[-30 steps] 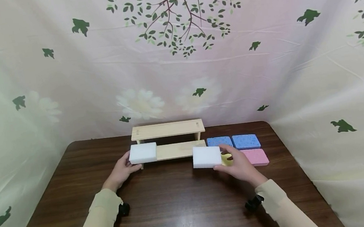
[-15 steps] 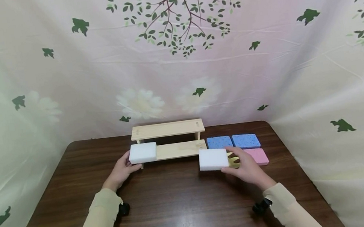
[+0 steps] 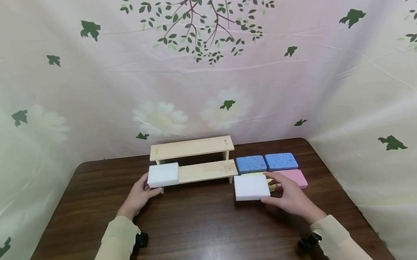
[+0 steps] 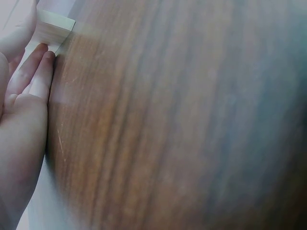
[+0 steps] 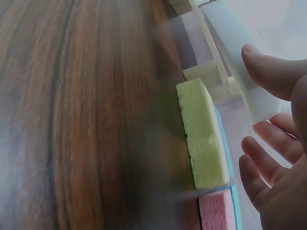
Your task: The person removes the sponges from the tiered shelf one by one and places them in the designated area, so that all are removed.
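Observation:
In the head view my left hand (image 3: 139,195) grips the left edge of a white foam sponge (image 3: 163,175), which sits at the left end of the lower board of a two-step wooden rack (image 3: 207,171). The left wrist view shows that hand's fingers (image 4: 41,76) near a pale wooden end; the sponge does not clearly show there. My right hand (image 3: 290,192) pinches a second white sponge (image 3: 251,186) by its right side, thumb in front. That sponge is raised off the table and partly covers a yellow sponge (image 5: 204,136).
Two blue sponges (image 3: 251,164) lie side by side right of the rack. A pink sponge (image 3: 294,178) lies in front of them, beside the yellow one. The dark wooden table (image 3: 205,234) ends at a printed cloth backdrop (image 3: 187,85).
My right hand has carried its white sponge to the right and toward me, away from the rack's lower board. The left hand and its sponge have stayed in place.

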Demonstrator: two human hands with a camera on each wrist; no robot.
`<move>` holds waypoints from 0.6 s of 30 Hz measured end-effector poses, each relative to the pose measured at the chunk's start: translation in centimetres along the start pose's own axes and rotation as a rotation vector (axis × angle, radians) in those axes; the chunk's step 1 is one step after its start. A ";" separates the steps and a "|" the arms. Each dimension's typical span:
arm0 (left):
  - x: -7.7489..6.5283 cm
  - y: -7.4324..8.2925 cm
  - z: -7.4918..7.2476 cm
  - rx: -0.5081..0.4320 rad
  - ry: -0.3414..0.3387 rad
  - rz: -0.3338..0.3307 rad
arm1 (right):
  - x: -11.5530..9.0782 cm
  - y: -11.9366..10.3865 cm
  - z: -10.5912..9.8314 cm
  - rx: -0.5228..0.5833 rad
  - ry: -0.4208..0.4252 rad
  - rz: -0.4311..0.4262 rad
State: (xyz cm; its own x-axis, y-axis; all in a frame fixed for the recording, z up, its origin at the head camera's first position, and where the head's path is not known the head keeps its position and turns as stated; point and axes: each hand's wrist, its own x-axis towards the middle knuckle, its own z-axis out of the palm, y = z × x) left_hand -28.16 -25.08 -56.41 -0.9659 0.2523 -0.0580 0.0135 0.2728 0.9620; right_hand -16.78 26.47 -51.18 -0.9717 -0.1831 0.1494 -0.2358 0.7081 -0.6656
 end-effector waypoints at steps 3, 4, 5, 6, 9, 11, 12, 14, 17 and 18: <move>0.1 0.2 -0.1 0.007 -0.004 0.001 | -0.4 0.4 -0.3 0.001 0.002 0.020; 0.1 0.2 -0.1 0.009 -0.006 0.002 | -0.6 0.5 -0.4 0.003 0.003 0.026; 0.1 0.3 -0.1 0.013 -0.005 0.001 | -0.7 0.7 -0.5 0.004 0.005 0.033; 0.1 0.3 0.0 0.016 -0.004 0.002 | -0.9 0.8 -0.6 0.004 0.005 0.039; 0.2 0.5 -0.1 0.032 0.005 0.013 | -1.1 1.1 -0.9 -0.004 0.007 0.039; 0.2 0.5 -0.1 0.040 0.012 0.017 | -1.2 1.2 -1.1 -0.005 0.005 0.038; 0.2 0.6 -0.1 0.040 0.011 0.021 | -1.3 1.3 -1.2 -0.003 0.005 0.035; 0.2 0.6 -0.1 0.032 0.015 0.018 | -1.6 1.4 -1.3 0.007 0.006 0.041; -0.1 0.5 0.0 0.026 0.005 0.005 | -2.4 1.8 -1.3 0.013 -0.005 0.072; -0.1 0.5 0.1 0.024 0.001 -0.002 | -2.7 1.9 -1.2 0.012 -0.009 0.088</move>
State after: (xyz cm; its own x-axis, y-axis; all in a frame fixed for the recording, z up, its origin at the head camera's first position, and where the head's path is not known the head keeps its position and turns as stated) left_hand -28.02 -24.90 -55.95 -0.9663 0.2505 -0.0594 0.0180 0.2958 0.9551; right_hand -14.64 29.19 -51.97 -0.9884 -0.1268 0.0837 -0.1495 0.7132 -0.6849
